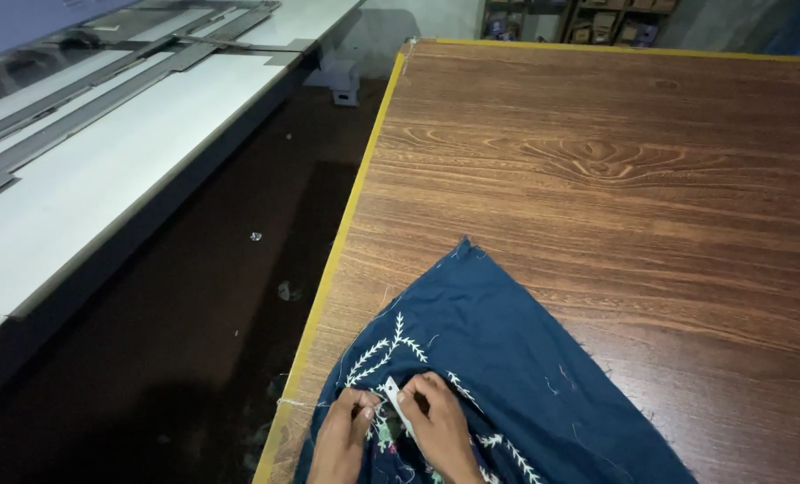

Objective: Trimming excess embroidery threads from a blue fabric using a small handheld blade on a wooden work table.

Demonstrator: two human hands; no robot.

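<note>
At nine to eleven o'clock a long white machine bed (104,170) is running off toward the top, smooth and flat, with grey metal rails (77,99) lying across it. Beside it the dark floor (194,358) is showing small scraps of litter. Next a thin yellow edge strip (346,224) is bordering the wood-grain surface (615,179), a glossy brown laminate with knot patterns, filling the frame from twelve to four o'clock.

At six o'clock a dark blue cloth (507,358) is lying on the surface near its left edge, roughly triangular, its point aiming at twelve o'clock, its cut edges fraying into loose threads. White embroidery (387,350) in leafy, branching sprays is crossing the cloth's lower part.

The left hand (342,439) is resting on the cloth at six o'clock, its grip clenched, fingertips pinching the embroidered fabric. Just to the right, almost touching it, the right hand (440,430) is holding its grip closed around a small pale thread clipper (394,399), a narrow flat tool whose tip is pointing toward eleven o'clock, against the stitching between the two hands.
</note>
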